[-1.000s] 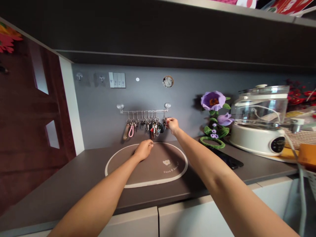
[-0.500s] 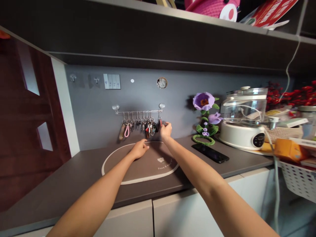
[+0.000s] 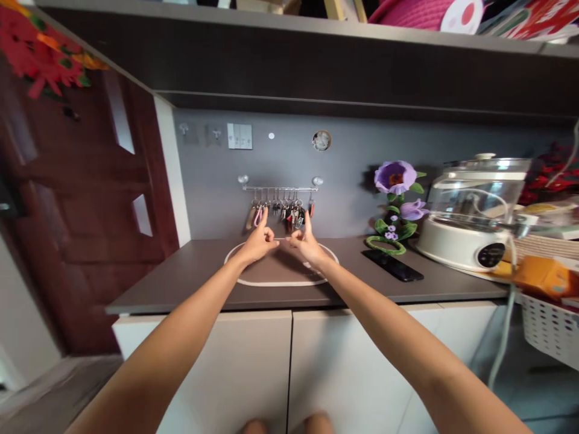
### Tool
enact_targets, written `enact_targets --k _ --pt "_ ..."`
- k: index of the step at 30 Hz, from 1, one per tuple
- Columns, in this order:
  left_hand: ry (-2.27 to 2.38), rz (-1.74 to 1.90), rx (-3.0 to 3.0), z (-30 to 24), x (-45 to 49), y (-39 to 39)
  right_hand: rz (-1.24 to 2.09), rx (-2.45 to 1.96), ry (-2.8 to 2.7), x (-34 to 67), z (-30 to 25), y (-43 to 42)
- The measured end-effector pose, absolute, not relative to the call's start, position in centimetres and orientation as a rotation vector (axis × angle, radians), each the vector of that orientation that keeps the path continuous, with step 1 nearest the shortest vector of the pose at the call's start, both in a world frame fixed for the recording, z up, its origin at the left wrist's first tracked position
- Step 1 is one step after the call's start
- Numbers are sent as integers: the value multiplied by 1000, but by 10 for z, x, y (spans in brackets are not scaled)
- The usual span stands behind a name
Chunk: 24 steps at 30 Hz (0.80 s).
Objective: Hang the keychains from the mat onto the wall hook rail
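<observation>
The person stands at a dark counter [image 3: 181,271] and stretches both arms out over it. The left hand [image 3: 257,242] and the right hand [image 3: 306,242] are close together, almost touching. They are above the far part of an oval brown mat [image 3: 275,271] with a white edge. On each hand one finger sticks straight up. The other fingers are curled in, and the thumbs point at each other. I cannot tell if something small is pinched between the hands, because it is too tiny to see.

Just behind the hands, on the grey wall, a bunch of keys [image 3: 292,212] hangs from a thin silver rail [image 3: 280,188]. The two raised fingertips reach up to the bottom of the keys.

To the right of the mat a black phone [image 3: 392,265] lies flat on the counter. Behind it a purple toy flower [image 3: 395,178] stands by the wall. Farther right sits a white cooker [image 3: 465,244] with a clear lid, and near it on the right is a white basket [image 3: 549,328]. White light switches [image 3: 239,136] are on the wall above the rail. A dark red door [image 3: 90,199] is at the left. White cupboard doors [image 3: 226,361] are under the counter.
</observation>
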<state>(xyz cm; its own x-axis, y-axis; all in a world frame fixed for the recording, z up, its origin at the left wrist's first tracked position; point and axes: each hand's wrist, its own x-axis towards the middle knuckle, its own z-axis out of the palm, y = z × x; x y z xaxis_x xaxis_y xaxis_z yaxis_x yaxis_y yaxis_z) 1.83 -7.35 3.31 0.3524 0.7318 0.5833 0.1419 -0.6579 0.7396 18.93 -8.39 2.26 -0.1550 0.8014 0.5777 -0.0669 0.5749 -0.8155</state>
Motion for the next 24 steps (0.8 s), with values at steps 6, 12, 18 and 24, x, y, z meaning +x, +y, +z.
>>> enact_targets --k 6,12,18,24 --pt "760 1207 2095 7 -8 -106 782 -727 -1836 199 9 -118" --pt "791 1150 2051 -5 -15 -118 720 -852 -1780 198 1 -132" --pt "816 1167 1931 -7 -14 -116 714 -883 -1738 197 3 -135" --pt "1026 1292 1626 -7 -17 -98 723 -1063 -1631 204 -1 -117"
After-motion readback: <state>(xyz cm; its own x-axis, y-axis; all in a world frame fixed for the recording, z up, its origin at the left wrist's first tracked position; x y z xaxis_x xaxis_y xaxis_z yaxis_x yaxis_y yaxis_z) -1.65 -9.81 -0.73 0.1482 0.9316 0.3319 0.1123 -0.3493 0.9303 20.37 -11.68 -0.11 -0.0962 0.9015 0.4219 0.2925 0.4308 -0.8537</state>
